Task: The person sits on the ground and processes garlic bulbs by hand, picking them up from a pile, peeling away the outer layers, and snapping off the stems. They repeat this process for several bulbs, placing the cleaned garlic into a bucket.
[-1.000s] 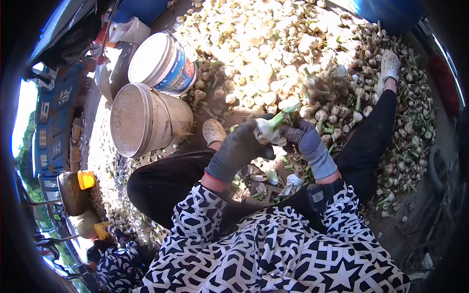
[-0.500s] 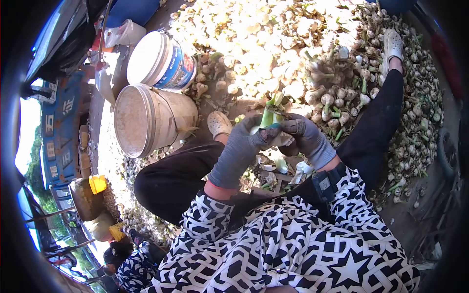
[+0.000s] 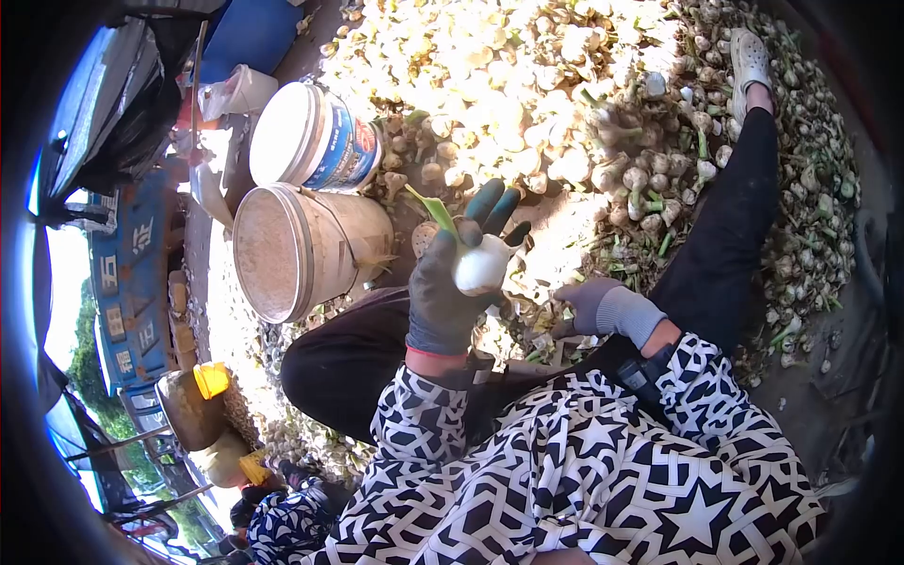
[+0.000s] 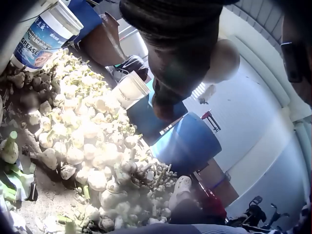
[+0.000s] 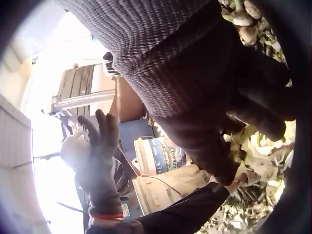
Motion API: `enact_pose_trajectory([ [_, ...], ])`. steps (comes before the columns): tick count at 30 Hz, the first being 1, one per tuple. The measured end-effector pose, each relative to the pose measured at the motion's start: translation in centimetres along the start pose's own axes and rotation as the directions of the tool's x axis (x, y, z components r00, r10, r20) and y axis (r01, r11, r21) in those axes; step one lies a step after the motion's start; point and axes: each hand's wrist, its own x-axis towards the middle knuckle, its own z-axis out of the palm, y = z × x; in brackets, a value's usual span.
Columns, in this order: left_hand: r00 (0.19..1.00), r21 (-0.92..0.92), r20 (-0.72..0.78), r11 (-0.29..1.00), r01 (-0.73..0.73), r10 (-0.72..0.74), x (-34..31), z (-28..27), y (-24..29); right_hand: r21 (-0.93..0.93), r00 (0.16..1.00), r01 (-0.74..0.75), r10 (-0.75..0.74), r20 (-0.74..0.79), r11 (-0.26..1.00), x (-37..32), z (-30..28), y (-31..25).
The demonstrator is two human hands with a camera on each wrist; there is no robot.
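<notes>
In the head view my gloved left hand (image 3: 443, 292) holds up a white garlic bulb (image 3: 482, 266), some fingers extended past it; a green leaf (image 3: 433, 205) stands beside the thumb. The left wrist view shows that hand (image 4: 180, 58) dark against the light, with the pale bulb (image 4: 224, 61) beside it. My right hand (image 3: 603, 309) is low between the legs, over husks and stem scraps (image 3: 541, 350). From the right wrist, the right hand (image 5: 209, 107) has its thumb and fingers apart above pale husks (image 5: 258, 151).
Two buckets, one with a white lid (image 3: 282, 134) and one pale and dirty (image 3: 273, 252), stand at the left. A large garlic pile (image 3: 527, 104) spreads ahead and right, around the outstretched leg (image 3: 734, 207). Another person (image 3: 292, 513) is at lower left.
The hands were together at the bulb and are now apart. My left hand has moved left with the bulb, whose white side now shows; my right hand has dropped toward the scraps.
</notes>
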Motion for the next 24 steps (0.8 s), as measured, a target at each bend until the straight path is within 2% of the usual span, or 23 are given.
enact_pose_trajectory([
  [1,1.0,-0.013,0.015,1.0,-0.016,0.016,0.0,-0.2,-0.1,0.157,0.991,0.007,0.015,-0.134,0.987,-0.5,-0.7,-0.4],
  [2,0.999,-0.027,0.022,0.999,-0.031,0.032,-0.2,-0.4,-0.2,0.663,0.994,0.085,-0.015,-0.11,0.744,-0.8,-2.0,-0.5],
  [3,1.0,-0.024,0.013,0.999,-0.027,0.027,-0.5,-0.7,-0.1,0.85,0.981,0.193,-0.076,-0.18,0.491,-1.3,-3.1,-1.1],
  [4,0.998,0.014,0.023,0.998,0.059,-0.059,-0.6,-1.2,0.1,0.942,0.958,0.284,-0.102,-0.269,0.181,-1.5,-3.9,-1.8],
  [5,0.989,0.051,0.035,0.989,0.142,-0.143,-0.6,-1.4,0.1,0.95,0.94,0.303,-0.187,-0.285,0.077,-1.0,-4.6,-1.9],
  [6,0.998,0.067,0.025,0.997,0.048,-0.05,-0.5,-0.6,-1.0,0.95,0.913,0.312,-0.268,-0.307,-0.024,-0.6,-5.4,-2.2],
  [7,0.999,0.126,-0.036,0.991,0.036,-0.031,-0.8,0.4,-1.5,0.94,0.919,0.341,-0.215,-0.332,0.008,0.2,-5.3,-3.0],
  [8,0.995,0.185,-0.101,0.982,0.027,-0.008,-0.9,1.7,-1.7,0.96,0.938,0.28,-0.218,-0.27,0.015,-0.2,-6.2,-3.7],
  [9,0.995,0.181,-0.103,0.983,0.031,-0.012,-0.8,1.3,-1.2,0.961,0.935,0.275,-0.22,-0.276,-0.037,0.6,-5.7,-3.7],
  [10,0.988,0.382,-0.144,0.917,0.114,-0.063,-0.6,0.5,-0.2,0.96,0.934,0.266,-0.224,-0.279,-0.089,1.3,-5.2,-3.6],
  [11,0.975,0.561,-0.196,0.804,0.197,-0.102,-0.7,-0.1,0.7,0.962,0.936,0.256,-0.226,-0.271,-0.091,1.0,-5.3,-3.5],
  [12,0.973,0.558,-0.206,0.805,0.202,-0.101,-0.9,-0.3,1.1,0.981,0.943,0.191,-0.27,-0.196,-0.043,0.3,-5.7,-3.2],
  [13,0.961,0.609,-0.247,0.751,0.254,-0.125,-1.0,-0.2,1.4,0.991,0.943,0.131,-0.309,-0.123,0.005,0.1,-5.9,-3.0],
  [15,0.94,0.721,-0.319,0.612,0.325,-0.123,-1.2,-1.1,1.7,0.988,0.944,0.146,-0.291,-0.153,-0.046,0.5,-5.1,-4.2],
  [16,0.938,0.721,-0.324,0.609,0.331,-0.126,-1.5,-1.2,1.8,0.982,0.945,0.166,-0.27,-0.185,-0.094,0.8,-4.7,-4.7],
  [17,0.984,0.895,-0.176,0.414,0.167,-0.018,-1.9,-1.3,2.0,0.98,0.95,0.16,-0.25,-0.186,-0.119,0.8,-4.7,-4.8],
  [18,0.999,0.984,0.001,0.178,-0.01,0.049,-2.2,-1.4,2.1,0.98,0.95,0.158,-0.252,-0.185,-0.125,0.8,-4.7,-4.8],
  [19,0.999,0.985,-0.004,0.175,-0.004,0.046,-2.2,-1.6,2.1,0.971,0.957,0.164,-0.209,-0.199,-0.171,0.7,-4.7,-4.9],
  [20,0.998,0.993,0.026,0.113,-0.032,0.054,-2.1,-1.8,1.9,0.961,0.964,0.173,-0.165,-0.21,-0.214,0.4,-4.9,-4.9],
  [21,0.996,0.997,0.059,0.053,-0.062,0.062,-1.9,-2.0,1.6,0.972,0.952,0.169,-0.229,-0.204,-0.163,-0.3,-5.4,-4.7],
  [22,0.993,0.996,0.093,-0.006,-0.093,0.068,-1.8,-2.1,1.3,0.972,0.952,0.168,-0.228,-0.203,-0.162,-0.4,-5.6,-4.7],
  [23,0.993,0.996,0.093,-0.001,-0.093,0.069,-1.6,-1.5,1.2,0.983,0.962,0.175,-0.202,-0.181,-0.049,-0.5,-5.8,-4.7],
  [24,0.993,0.993,0.06,0.093,-0.069,0.098,-1.3,-0.4,1.3,0.982,0.971,0.176,-0.174,-0.162,0.065,-0.5,-6.0,-4.7],
])
